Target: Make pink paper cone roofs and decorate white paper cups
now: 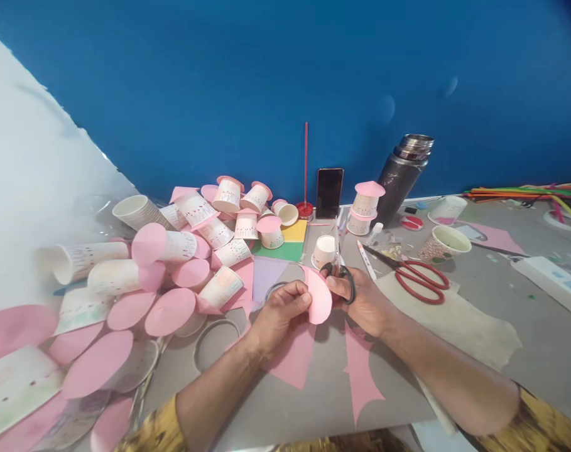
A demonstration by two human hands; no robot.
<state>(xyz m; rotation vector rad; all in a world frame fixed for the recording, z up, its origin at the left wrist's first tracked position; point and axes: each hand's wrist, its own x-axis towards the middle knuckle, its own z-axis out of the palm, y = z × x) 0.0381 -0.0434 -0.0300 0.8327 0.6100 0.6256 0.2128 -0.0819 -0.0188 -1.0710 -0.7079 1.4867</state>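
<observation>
My left hand [280, 317] pinches the left edge of a rounded piece of pink paper [320, 304] between thumb and fingers. On its right side, my right hand [366, 306] has its fingers through the black handles of a pair of scissors [350, 284]; the thumb also lies near the paper's edge. The blades point away from me, partly hidden. Under the hands are a pink paper sheet [292, 358] and a pink offcut with curved edges [362, 376]. Just beyond stands a small white paper cup [323, 250], upside down.
Many paper cups with pink discs [169, 312] crowd the left side. At the back stand a phone [329, 193], a stacked cup tower [366, 204] and a dark flask [402, 179]. Red-handled scissors [421, 282] and a power strip [553, 285] lie to the right.
</observation>
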